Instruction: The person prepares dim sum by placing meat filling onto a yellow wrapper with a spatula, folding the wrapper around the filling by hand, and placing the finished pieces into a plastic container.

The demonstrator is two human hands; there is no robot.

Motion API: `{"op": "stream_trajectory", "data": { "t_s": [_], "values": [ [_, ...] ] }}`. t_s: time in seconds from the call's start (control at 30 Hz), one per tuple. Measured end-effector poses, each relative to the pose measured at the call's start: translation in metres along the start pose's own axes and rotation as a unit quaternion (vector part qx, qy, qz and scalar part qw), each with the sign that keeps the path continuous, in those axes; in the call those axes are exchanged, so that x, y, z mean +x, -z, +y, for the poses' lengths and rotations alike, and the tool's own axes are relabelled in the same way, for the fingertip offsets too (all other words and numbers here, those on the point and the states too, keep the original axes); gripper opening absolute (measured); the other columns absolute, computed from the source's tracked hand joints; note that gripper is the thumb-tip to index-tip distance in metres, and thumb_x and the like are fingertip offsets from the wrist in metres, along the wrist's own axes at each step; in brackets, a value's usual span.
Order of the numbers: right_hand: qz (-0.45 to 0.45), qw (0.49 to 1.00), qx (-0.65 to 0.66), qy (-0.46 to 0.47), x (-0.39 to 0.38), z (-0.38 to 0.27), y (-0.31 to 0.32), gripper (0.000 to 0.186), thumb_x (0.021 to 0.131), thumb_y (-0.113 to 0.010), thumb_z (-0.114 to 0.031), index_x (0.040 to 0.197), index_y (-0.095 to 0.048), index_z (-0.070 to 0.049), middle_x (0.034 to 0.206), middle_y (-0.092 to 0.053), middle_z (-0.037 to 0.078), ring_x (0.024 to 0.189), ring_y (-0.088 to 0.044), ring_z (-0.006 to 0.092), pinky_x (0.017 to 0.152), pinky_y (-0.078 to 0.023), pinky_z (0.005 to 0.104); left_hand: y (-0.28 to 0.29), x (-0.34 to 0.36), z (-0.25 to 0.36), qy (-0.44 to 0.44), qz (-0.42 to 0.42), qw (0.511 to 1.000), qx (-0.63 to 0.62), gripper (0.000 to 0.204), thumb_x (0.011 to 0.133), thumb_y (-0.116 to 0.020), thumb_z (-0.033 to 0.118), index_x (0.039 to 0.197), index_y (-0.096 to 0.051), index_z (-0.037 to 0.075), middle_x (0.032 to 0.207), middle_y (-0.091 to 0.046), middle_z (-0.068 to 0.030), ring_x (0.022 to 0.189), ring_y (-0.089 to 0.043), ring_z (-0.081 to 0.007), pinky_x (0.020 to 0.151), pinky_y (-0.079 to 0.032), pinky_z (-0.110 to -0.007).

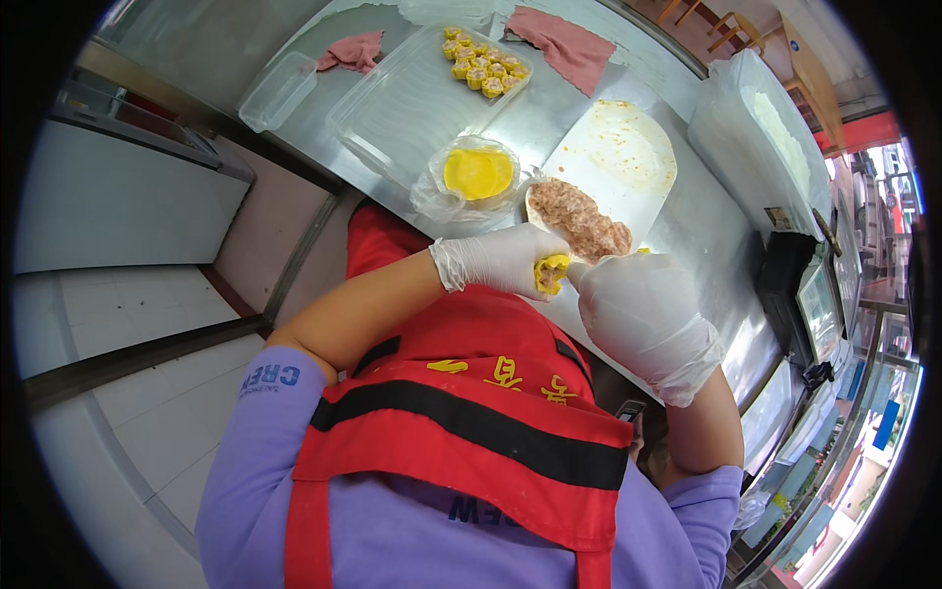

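My left hand (502, 260), in a white glove, is closed around a dumpling (550, 276), a yellow wrapper folded up around pinkish filling. My right hand (638, 309), gloved too, is curled just right of it; its fingers are turned away, and whatever they hold is hidden. Just beyond both hands, a mound of minced meat (579, 218) lies at the near end of a white board (616, 147) smeared with filling. A stack of round yellow wrappers (478, 173) rests on a clear plastic bag (432, 191), beyond my left hand.
A clear tray (378, 118) holds finished dumplings (481, 61) at its far end. An empty plastic container (279, 91) and pink cloths (351, 51) lie on the metal table (687, 211). A large plastic tub (731, 128) and a black-framed device (788, 290) stand at the right.
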State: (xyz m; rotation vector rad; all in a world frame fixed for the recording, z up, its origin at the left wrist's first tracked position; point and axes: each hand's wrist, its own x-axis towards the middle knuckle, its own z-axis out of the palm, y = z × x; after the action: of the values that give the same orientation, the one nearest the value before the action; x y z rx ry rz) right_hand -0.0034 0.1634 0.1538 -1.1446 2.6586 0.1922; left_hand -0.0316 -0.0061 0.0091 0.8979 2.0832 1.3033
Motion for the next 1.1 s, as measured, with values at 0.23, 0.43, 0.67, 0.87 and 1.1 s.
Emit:
{"op": "stream_trajectory", "data": {
  "t_s": [0.23,0.43,0.67,0.87,1.1],
  "values": [
    [-0.032,0.999,-0.003,0.006,0.001,-0.001,0.008,0.01,0.08,-0.056,-0.016,0.084,-0.064,-0.011,0.059,-0.059,0.009,0.054,-0.062,0.0261,0.052,-0.048,0.0388,-0.007,0.009,0.005,-0.045,-0.029,0.997,-0.054,0.028,0.072,-0.068,0.009,0.097,-0.06,0.002,0.086,-0.065,-0.0165,0.083,-0.064,-0.0297,0.074,-0.051,-0.035],
    [-0.006,0.997,0.064,-0.038,-0.017,0.012,0.035,0.017,0.079,-0.054,-0.01,0.091,-0.066,-0.007,0.064,-0.06,0.012,0.059,-0.062,0.0298,0.054,-0.048,0.0405,0.007,-0.001,0.011,-0.004,-0.045,0.991,-0.124,0.043,0.073,-0.074,0.012,0.113,-0.059,0.006,0.102,-0.064,-0.0112,0.094,-0.062,-0.0209,0.084,-0.049,-0.031],
    [0.159,0.93,0.324,-0.066,-0.05,0.024,0.02,0.029,0.074,-0.058,0.003,0.099,-0.069,-0.006,0.07,-0.062,0.012,0.059,-0.062,0.0269,0.054,-0.047,0.0348,0.001,-0.015,0.026,-0.102,0.143,0.957,-0.229,0.066,0.074,-0.074,0.003,0.134,-0.046,0.006,0.111,-0.057,-0.0014,0.098,-0.055,-0.009,0.092,-0.045,-0.025],
    [0.215,0.907,0.356,-0.064,-0.044,0.012,-0.016,0.029,0.075,-0.058,0.003,0.101,-0.068,-0.006,0.075,-0.063,0.01,0.059,-0.062,0.0265,0.055,-0.048,0.0332,0.003,-0.02,0.035,-0.084,0.141,0.964,-0.209,0.064,0.082,-0.072,0.01,0.139,-0.043,0.007,0.106,-0.056,0.0,0.098,-0.052,-0.0068,0.087,-0.044,-0.023],
    [0.233,0.85,0.452,-0.138,-0.063,0.024,-0.019,0.034,0.076,-0.057,0.008,0.106,-0.067,-0.003,0.08,-0.064,0.008,0.068,-0.061,0.0162,0.064,-0.047,0.0264,0.002,-0.025,0.043,0.001,0.143,0.926,-0.35,0.07,0.082,-0.069,0.003,0.143,-0.035,0.006,0.091,-0.054,0.0033,0.082,-0.052,-0.0032,0.076,-0.046,-0.019]
  ]
}}
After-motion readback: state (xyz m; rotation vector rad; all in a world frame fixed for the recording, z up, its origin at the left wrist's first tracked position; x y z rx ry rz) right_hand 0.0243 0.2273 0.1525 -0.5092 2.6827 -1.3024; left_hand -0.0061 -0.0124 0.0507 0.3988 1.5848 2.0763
